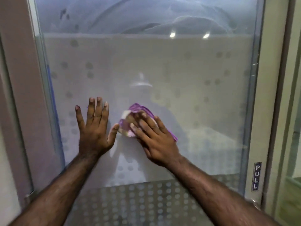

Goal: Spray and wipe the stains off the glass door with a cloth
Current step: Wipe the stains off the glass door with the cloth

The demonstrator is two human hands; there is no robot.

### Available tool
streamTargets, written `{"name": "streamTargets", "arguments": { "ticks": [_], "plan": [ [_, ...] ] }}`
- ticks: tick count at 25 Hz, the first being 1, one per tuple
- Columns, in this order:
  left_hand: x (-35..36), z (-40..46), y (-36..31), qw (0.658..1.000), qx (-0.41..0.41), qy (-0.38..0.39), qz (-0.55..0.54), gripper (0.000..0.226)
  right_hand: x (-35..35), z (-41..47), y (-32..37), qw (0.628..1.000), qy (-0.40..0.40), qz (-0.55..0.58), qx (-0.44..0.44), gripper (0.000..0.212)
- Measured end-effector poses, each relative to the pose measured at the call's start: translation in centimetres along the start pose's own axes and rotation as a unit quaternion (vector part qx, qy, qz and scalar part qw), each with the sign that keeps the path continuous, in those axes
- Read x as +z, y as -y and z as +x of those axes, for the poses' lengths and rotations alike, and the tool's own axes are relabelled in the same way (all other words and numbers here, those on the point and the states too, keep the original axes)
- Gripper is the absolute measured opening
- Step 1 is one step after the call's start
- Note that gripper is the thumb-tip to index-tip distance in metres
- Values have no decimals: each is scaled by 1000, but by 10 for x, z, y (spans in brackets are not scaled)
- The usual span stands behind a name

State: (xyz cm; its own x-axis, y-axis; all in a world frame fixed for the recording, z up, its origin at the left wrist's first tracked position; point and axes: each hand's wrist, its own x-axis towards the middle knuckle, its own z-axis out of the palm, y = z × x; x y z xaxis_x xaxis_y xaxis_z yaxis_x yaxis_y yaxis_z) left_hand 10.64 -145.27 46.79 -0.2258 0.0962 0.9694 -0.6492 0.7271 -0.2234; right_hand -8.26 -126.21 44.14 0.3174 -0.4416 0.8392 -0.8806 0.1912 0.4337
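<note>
- The purple cloth [138, 123] is pressed flat against the frosted band of the glass door [195, 95] under the spread fingers of the right hand [154, 137]; it is pinned by the palm, not gripped in a fist.
- The left hand [94, 128] is laid open and empty on the pane just left of the cloth, fingers splayed, thumb nearly touching the cloth's edge.
- Fresh fingerprints are likely to be left by that bare palm, so the patch left of the cloth may need a further wipe.
- With both hands leaning on the pane, the door may be swung on its hinges; the PULL sign [255, 176] sits on the frame to the right of the cloth.
- Dark smudges [64, 14] and streaks [179, 20] are seen on the clear glass well above the cloth and could be missed.
- No spray bottle is seen; a drying cloth may only smear.
</note>
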Motion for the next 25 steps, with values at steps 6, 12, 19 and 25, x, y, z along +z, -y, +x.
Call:
{"name": "streamTargets", "arguments": {
  "ticks": [6, 12, 19, 25],
  "plan": [
    [-5, -39, 15, 999, -7, 27, 18, 76, -37, 26, -87, 961, -108, -41, 249, 61],
    [-5, -51, 24, 999, -32, 34, 20, 83, -23, 123, -37, 958, -152, -48, 237, 58],
    [-9, -61, 25, 994, -101, 35, 8, 84, 29, -10, 56, 1000, -8, -4, 7, 64],
    [-10, -70, 41, 993, -114, 30, 8, 88, 0, 37, -17, 975, -99, -32, 198, 62]
  ]
}}
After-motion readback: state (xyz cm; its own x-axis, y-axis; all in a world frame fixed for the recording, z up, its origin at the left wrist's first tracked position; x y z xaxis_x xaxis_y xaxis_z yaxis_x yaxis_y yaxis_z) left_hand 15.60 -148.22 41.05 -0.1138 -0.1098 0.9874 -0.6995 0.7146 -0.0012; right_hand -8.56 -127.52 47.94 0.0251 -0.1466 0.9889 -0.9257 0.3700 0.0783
